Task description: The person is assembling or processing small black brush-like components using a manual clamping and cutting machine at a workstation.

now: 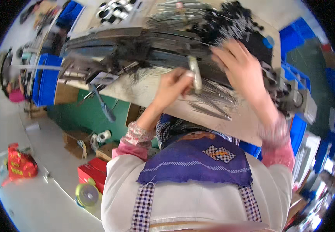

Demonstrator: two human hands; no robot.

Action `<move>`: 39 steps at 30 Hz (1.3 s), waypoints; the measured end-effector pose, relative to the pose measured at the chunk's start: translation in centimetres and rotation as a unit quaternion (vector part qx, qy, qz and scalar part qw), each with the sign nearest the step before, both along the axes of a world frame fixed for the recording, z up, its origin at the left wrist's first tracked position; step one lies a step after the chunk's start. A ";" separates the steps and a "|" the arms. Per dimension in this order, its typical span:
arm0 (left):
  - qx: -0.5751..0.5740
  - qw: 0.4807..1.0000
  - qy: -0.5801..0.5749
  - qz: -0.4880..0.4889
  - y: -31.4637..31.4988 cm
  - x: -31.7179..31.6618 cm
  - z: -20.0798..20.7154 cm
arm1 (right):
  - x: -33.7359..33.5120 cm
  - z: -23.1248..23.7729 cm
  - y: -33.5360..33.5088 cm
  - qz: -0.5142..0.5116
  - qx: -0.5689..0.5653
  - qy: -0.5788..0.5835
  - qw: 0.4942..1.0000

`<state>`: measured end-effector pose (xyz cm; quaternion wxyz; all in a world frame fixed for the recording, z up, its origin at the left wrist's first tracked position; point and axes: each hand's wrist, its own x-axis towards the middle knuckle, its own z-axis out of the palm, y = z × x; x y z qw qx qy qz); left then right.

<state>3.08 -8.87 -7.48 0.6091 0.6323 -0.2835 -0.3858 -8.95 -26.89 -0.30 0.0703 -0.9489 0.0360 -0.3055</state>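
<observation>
The pale, narrow piece (pixel 197 80) at the curled fingers of the left hand (pixel 169 88), over the table (pixel 244 123), looks light, stiff and smooth, probably best held mid-length (blur hides whether that hand, or the right hand (pixel 243 67) near the black parts (pixel 232 8), grips anything).

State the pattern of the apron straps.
The apron straps are dark-and-white checked; the head view shows it best.
</observation>
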 end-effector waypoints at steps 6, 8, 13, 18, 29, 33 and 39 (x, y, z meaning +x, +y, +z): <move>-0.006 0.909 0.144 0.390 7.6 7.6 -2.9 | -4.3 -7.6 -0.8 -0.243 0.053 0.165 0.954; -0.009 0.943 0.114 0.313 7.7 8.5 -2.7 | -3.0 -10.1 -3.3 -0.257 0.111 0.217 0.935; -0.104 0.912 0.137 0.372 7.6 7.7 -4.7 | -1.8 -7.9 -2.9 -0.238 0.158 0.206 0.936; -0.234 0.931 0.016 0.278 1.9 0.1 0.3 | -5.1 -8.4 -3.0 -0.136 0.102 0.097 0.981; -0.012 0.930 0.329 -0.162 -11.2 -6.4 4.3 | -5.4 -9.2 -3.1 -0.048 0.274 0.093 0.956; -0.051 0.943 0.324 -0.055 -10.6 -4.9 2.8 | -4.4 -8.2 -4.0 -0.093 0.040 0.193 0.976; -0.093 0.948 0.304 0.013 -10.6 -5.6 2.5 | -4.9 -7.4 -4.0 0.043 -0.019 0.199 0.979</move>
